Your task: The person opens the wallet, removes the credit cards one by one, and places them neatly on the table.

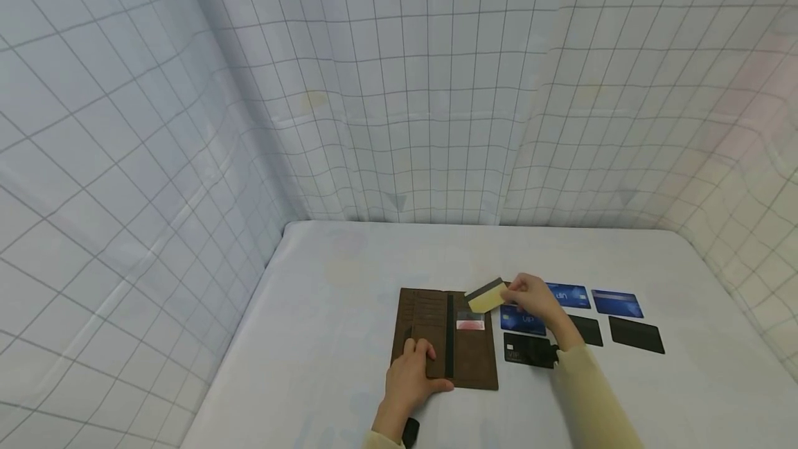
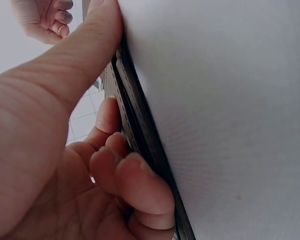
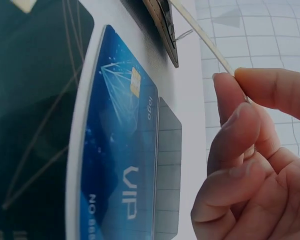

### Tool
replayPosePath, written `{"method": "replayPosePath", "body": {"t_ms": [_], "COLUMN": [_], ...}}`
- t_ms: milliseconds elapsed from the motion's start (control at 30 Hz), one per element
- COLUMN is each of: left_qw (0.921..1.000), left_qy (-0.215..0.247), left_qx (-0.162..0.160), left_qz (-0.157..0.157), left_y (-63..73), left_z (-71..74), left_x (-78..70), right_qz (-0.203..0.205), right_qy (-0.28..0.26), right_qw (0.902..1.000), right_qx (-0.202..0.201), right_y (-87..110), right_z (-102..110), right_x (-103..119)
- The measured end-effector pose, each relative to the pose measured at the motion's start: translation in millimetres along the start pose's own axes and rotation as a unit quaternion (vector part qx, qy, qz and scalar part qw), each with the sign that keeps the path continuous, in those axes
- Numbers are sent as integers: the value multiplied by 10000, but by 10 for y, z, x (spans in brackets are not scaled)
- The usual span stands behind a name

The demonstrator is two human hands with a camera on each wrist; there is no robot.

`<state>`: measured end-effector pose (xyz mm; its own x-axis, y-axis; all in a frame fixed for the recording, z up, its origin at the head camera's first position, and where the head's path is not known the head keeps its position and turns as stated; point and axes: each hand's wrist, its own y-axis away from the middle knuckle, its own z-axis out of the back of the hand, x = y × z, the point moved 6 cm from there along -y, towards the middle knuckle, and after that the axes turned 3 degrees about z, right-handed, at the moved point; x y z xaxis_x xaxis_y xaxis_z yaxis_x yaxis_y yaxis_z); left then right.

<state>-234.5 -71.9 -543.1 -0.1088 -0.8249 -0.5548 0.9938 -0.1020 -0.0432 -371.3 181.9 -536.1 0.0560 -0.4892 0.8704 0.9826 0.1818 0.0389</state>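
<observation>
A brown wallet [image 1: 475, 366] lies spread on the white table, with card slots on its left side and a clear window on its right. My left hand [image 1: 408, 376] holds its lower left part, the curled fingers on top and the thumb along the near edge. In the left wrist view the fingertips press against the wallet's layered edge [image 2: 135, 110]. Above the wallet's upper right corner, my right hand [image 1: 530, 294] pinches a yellow card [image 1: 489, 299] with a dark stripe, tilted. From the right wrist that card [image 3: 205, 37] shows edge-on between thumb and fingers.
Right of the wallet lie a blue VIP card [image 1: 522, 321] and a black VIP card [image 1: 522, 349]. Further right are two more blue cards [image 1: 618, 303] and two dark cards [image 1: 636, 335]. Grid-patterned white curtains [image 1: 405, 123] enclose the table's back and sides.
</observation>
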Motion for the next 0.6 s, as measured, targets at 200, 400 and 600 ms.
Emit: {"method": "replayPosePath", "body": {"t_ms": [200,400,600], "left_qw": [10000,10000,10000], "left_qy": [5,18,-76], "left_qx": [15,22,-38], "left_qz": [0,-11,-46], "left_y": [8,15,10], "left_z": [4,16,14], "left_x": [-4,-14,-16], "right_qz": [-77,-166,-344], "right_qy": [-206,-396,-567], "right_qw": [9997,9989,9971], "right_qx": [-69,-169,-362], "right_y": [42,81,121], "right_z": [8,24,41], "right_x": [-64,-91,-72]}}
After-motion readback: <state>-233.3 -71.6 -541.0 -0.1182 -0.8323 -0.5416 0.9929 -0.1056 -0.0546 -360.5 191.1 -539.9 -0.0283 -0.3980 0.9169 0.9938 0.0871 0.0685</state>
